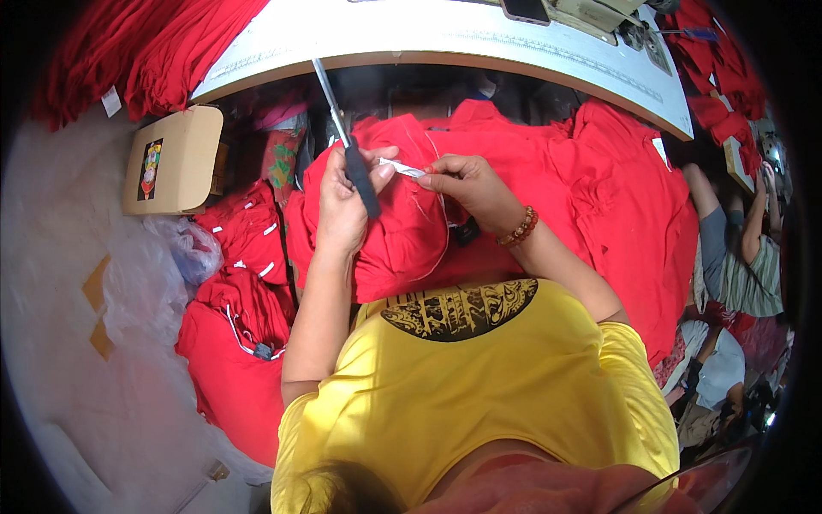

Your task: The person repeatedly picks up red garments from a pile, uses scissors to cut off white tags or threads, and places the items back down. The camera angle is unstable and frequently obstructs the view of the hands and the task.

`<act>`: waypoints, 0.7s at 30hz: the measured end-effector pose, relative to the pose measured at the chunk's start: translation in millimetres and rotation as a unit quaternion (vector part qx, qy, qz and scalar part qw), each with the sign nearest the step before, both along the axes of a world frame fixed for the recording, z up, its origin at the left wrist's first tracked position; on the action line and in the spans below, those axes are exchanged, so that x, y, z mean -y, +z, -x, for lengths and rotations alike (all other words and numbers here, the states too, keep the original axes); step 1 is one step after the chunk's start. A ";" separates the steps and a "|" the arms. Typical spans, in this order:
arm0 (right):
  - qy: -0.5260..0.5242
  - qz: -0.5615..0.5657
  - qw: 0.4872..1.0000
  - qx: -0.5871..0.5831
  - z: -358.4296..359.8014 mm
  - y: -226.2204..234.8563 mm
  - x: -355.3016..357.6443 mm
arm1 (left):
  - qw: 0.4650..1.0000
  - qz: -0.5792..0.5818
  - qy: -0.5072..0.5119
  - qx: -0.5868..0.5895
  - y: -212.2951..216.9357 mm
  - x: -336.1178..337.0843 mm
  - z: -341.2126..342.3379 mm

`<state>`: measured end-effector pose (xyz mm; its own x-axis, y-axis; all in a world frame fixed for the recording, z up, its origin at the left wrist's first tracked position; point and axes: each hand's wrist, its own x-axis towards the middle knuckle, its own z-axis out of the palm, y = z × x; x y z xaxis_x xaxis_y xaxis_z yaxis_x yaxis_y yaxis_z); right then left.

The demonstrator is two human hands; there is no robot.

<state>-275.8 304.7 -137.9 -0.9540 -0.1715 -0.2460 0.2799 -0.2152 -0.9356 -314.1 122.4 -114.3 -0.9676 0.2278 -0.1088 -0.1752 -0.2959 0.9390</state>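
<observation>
Packages, labels and a screen around the cardboard box

The cardboard box, tan with a small many-coloured picture on its face, lies at the left by the red cloth. Above and left of it a white tag hangs from red fabric. To its right, a small white label is pinched between both hands. Far to its upper right, a dark phone screen lies on the white surface, and a white tag sits on red cloth below that surface.
</observation>
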 end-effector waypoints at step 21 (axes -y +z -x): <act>0.029 0.028 0.999 0.014 -0.5 0.1 -3.4 | 0.995 0.099 -0.010 -0.026 -8.3 -0.7 0.9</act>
